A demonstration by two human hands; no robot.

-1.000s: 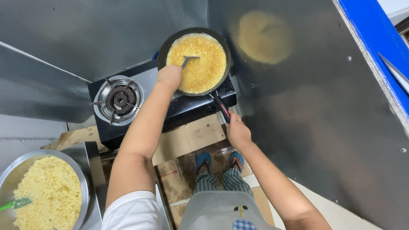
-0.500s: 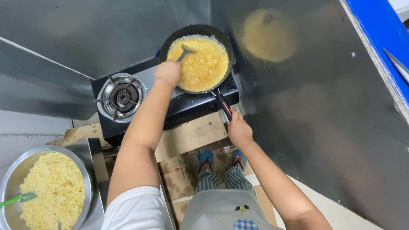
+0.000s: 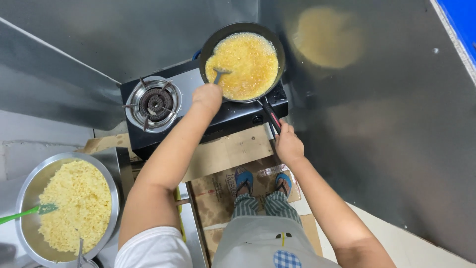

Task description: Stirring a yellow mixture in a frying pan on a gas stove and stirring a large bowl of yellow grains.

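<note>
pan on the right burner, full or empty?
Full. The frying pan holds bubbling yellow food to its rim; the left hand holds a spatula in it.

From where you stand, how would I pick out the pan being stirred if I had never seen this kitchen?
Find the black two-burner gas stove against the metal wall. The frying pan sits on its right side, round and dark, full of bubbling yellow food, with the left hand stirring it and the right hand at its red-and-black handle. The left burner is bare, and the big bowl of yellow food is silver.

Glossy metal bowl (image 3: 115, 198), matt black pan (image 3: 210, 42)
</note>
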